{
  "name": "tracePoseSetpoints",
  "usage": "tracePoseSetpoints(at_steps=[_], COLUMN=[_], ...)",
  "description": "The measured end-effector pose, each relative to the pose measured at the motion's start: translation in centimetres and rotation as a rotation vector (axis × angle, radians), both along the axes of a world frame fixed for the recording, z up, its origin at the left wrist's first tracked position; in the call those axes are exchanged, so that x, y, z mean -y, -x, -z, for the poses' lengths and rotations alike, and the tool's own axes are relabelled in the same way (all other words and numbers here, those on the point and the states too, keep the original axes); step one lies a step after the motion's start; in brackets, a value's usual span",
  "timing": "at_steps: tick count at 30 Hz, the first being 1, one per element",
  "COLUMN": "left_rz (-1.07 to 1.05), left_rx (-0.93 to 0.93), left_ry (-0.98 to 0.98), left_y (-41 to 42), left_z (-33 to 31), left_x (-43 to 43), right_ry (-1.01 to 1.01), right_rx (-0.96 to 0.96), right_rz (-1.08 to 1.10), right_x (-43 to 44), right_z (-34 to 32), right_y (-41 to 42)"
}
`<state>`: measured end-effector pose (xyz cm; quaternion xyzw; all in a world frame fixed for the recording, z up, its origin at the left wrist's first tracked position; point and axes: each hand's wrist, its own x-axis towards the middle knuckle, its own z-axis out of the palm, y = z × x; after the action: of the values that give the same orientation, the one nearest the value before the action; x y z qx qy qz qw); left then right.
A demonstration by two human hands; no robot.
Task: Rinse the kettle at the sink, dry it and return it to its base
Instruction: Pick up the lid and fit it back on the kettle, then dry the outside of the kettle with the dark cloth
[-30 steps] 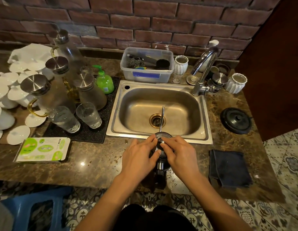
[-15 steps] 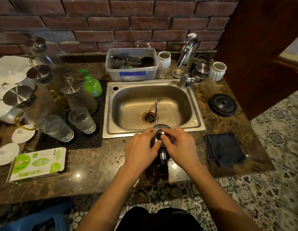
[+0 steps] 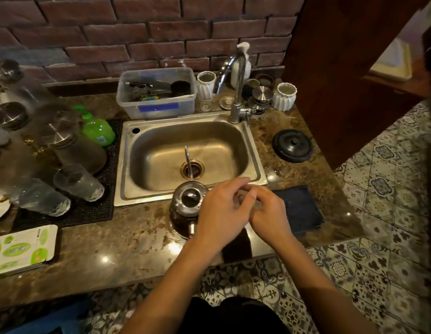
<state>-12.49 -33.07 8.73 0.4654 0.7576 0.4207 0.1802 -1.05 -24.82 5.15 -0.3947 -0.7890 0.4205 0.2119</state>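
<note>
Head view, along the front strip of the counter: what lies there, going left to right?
Green-and-white packet → upturned clear drinking glasses on the black ribbed mat → shiny steel gooseneck kettle → the left hand and the right hand close together → folded dark blue cloth.

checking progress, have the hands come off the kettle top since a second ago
Yes. Both hands, left and right, shifted right of the kettle, toward the dark cloth.

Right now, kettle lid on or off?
Off. The kettle stands upright on the counter with its round mouth open and dark. Both hands sit to its right; whether they hold the lid, cannot tell.
</note>
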Motion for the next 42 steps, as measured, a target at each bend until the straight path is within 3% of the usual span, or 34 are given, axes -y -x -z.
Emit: tracePoseSetpoints(at_steps=[3, 7, 14, 22, 31, 38, 42], left_rz=[0.004, -0.017, 0.138, 0.229, 0.334, 0.624, 0.639], left_rx=[0.195, 0.244, -0.009, -0.121, -0.209, -0.524, -0.615], left_ry=[0.120, 0.367, 0.571, 0.577, 0.532, 0.436, 0.402], left_y=[-2.2, -4.8, -9.1, -10.9, -10.8, -8.9, -7.2], left_z=[2.5, 7.1, 11.6, 12.5, 12.2, 9.7, 8.1], left_x=[-2.9, -6.8, -11.0, -16.2, -19.9, -21.5, -20.7], right_ry=[0.014, 0.061, 0.236, 0.394, 0.502, 0.450, 0.450], right_rx=[0.090, 0.235, 0.531, 0.622, 0.400, 0.220, 0.150], right_rz=[0.064, 0.135, 0.245, 0.333, 0.333, 0.216, 0.133], right_x=[-3.3, -8.1, -14.6, -17.7, -18.6, -17.8, -16.9], right_z=[1.8, 4.9, 9.4, 11.4, 11.5, 9.9, 8.9], right_y=[-3.4, -7.9, -12.7, -13.1, -13.8, -13.6, -12.4])
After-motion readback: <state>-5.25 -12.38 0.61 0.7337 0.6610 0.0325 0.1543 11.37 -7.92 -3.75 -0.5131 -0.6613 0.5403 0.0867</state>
